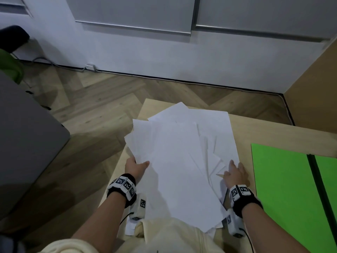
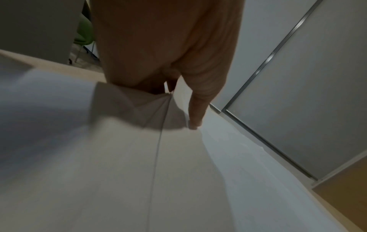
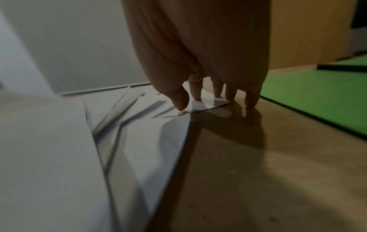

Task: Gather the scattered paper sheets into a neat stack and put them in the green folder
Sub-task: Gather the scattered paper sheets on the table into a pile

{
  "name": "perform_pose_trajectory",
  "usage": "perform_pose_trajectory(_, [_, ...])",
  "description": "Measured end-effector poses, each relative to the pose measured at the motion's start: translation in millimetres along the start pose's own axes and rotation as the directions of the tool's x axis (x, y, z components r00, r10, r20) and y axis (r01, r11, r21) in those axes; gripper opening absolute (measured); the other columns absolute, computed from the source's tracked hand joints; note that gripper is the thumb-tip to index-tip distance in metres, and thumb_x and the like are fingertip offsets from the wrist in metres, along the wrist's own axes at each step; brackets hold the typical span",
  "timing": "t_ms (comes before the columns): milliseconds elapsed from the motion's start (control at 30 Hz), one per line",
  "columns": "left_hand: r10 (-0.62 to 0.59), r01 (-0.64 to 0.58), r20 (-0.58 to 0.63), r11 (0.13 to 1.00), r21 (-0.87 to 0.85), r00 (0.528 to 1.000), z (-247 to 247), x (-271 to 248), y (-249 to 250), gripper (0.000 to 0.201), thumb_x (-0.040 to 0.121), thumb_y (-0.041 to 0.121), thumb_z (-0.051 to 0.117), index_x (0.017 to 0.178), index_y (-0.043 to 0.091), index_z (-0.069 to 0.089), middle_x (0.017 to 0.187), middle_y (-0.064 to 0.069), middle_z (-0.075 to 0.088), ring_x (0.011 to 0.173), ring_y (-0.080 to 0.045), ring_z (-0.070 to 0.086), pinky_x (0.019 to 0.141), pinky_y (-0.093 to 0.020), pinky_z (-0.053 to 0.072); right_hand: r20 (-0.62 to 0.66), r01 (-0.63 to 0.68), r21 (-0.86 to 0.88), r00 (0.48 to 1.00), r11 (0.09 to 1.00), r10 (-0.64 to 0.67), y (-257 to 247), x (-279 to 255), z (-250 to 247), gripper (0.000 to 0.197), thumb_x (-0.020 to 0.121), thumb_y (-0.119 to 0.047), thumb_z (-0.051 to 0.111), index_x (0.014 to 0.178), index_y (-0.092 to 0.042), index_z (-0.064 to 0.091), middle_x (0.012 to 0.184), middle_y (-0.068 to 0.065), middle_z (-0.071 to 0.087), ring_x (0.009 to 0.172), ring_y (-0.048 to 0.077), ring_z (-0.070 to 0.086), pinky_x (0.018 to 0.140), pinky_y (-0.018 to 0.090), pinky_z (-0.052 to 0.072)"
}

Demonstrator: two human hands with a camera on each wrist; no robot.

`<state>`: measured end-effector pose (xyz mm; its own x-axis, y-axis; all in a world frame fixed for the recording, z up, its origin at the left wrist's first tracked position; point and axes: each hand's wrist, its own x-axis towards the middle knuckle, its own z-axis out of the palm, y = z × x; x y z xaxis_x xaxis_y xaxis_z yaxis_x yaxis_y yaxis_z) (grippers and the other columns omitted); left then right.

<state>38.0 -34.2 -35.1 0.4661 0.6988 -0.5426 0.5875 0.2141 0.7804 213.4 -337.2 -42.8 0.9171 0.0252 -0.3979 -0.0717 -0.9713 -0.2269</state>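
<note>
We note the left hand (image 1: 135,166) at the near-left edge of the paper sheets (image 1: 182,161) — its grip pinches that edge, thumb on top. The right hand (image 1: 236,173) has a released grip, fingertips (image 3: 181,105) pressing the sheets' right edge and the counter (image 1: 273,130). The sheets are white, fanned, unevenly overlapped, their long axis running away from us. The green folder (image 1: 280,179) lies open to the right.

The loose pile of paper sheets (image 1: 182,157) lies on the table (image 1: 273,132), left of the open folder (image 1: 284,181) — the left hand (image 1: 135,168) at the pile's left edge, the right hand (image 1: 236,173) at its right edge, between pile and folder.
</note>
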Motion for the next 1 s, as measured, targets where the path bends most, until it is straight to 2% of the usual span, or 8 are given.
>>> perform_pose_trajectory(100, [0.083,-0.085,-0.072,0.996,-0.025,0.994,6,-8,7,0.054,0.076,0.021,0.073,0.124,0.01,0.048,0.114,-0.005,0.064,0.102,-0.026,0.064,0.093,-0.044,0.054,-0.038,0.116,0.084,0.993,0.99,-0.113,11,-2,10,0.043,0.092,-0.02,0.052,0.134,-0.014,0.053,0.155,0.011,0.029,0.139,0.031,0.034,0.109,0.045,0.037])
perform_pose_trajectory(167, [0.106,-0.108,-0.048,0.993,-0.044,0.993,9,-11,8,0.055,0.074,0.024,0.072,0.123,0.014,0.048,0.113,-0.001,0.064,0.101,-0.022,0.065,0.092,-0.042,0.054,-0.128,0.12,0.203,0.987,0.972,-0.095,14,-11,16,0.023,0.086,-0.021,0.063,0.103,-0.007,0.072,0.143,0.011,0.045,0.124,0.031,0.049,0.101,0.042,0.044])
perform_pose_trajectory(267, [0.049,-0.05,0.071,0.999,0.016,0.996,10,2,-2,0.052,0.064,0.032,0.073,0.112,0.019,0.059,0.107,-0.004,0.071,0.094,-0.025,0.07,0.085,-0.048,0.059,-0.222,0.019,0.333,0.973,0.943,0.058,13,-25,18,0.022,0.077,-0.018,0.074,0.069,-0.004,0.059,0.118,0.016,0.054,0.103,0.034,0.054,0.089,0.041,0.049])
perform_pose_trajectory(433, [0.077,-0.095,0.207,0.992,0.081,0.975,2,-10,15,0.04,0.076,0.008,0.069,0.116,0.01,0.062,0.107,-0.01,0.072,0.097,-0.031,0.07,0.089,-0.049,0.057,-0.053,-0.219,0.594,0.949,0.774,0.31,7,-20,8,0.076,0.067,-0.006,0.081,0.131,0.002,0.042,0.142,0.021,0.03,0.123,0.045,0.044,0.102,0.051,0.043])
perform_pose_trajectory(600, [0.044,-0.048,0.103,0.998,0.033,0.994,4,-17,22,0.038,0.09,-0.016,0.047,0.129,-0.013,0.045,0.115,-0.032,0.059,0.115,-0.045,0.058,0.09,-0.041,0.048,0.067,-0.223,0.416,0.974,0.882,0.215,11,-18,2,0.09,0.068,-0.015,0.081,0.145,-0.017,0.034,0.14,0.019,0.028,0.122,0.046,0.046,0.102,0.048,0.044])
perform_pose_trajectory(767, [0.027,-0.034,-0.052,0.99,-0.136,0.998,-4,-10,14,0.024,0.093,0.001,0.053,0.116,-0.005,0.057,0.101,-0.017,0.062,0.103,-0.036,0.063,0.084,-0.038,0.05,0.094,-0.038,0.364,0.996,0.931,0.004,23,-21,-1,0.077,0.069,-0.008,0.079,0.137,-0.026,0.048,0.126,0.013,0.037,0.107,0.035,0.051,0.102,0.036,0.041])
perform_pose_trajectory(900, [-0.029,0.013,-0.09,0.985,-0.173,0.996,-5,-7,6,0.024,0.095,0.02,0.058,0.101,-0.002,0.063,0.084,-0.011,0.063,0.086,-0.028,0.06,0.08,-0.035,0.047,0.146,0.154,0.485,0.956,0.861,-0.254,19,-31,5,0.029,0.069,-0.029,0.066,0.096,-0.019,0.068,0.086,0.009,0.064,0.073,0.022,0.059,0.072,0.035,0.052])
perform_pose_trajectory(1000, [-0.054,0.049,-0.036,0.99,-0.129,0.998,-6,1,-2,0.03,0.084,0.023,0.072,0.102,-0.001,0.067,0.094,-0.01,0.071,0.088,-0.029,0.068,0.085,-0.04,0.055,0.181,0.028,0.675,0.963,0.737,-0.202,11,-40,8,0.026,0.095,-0.013,0.049,0.12,-0.009,0.055,0.107,0.008,0.062,0.097,0.026,0.059,0.087,0.04,0.049])
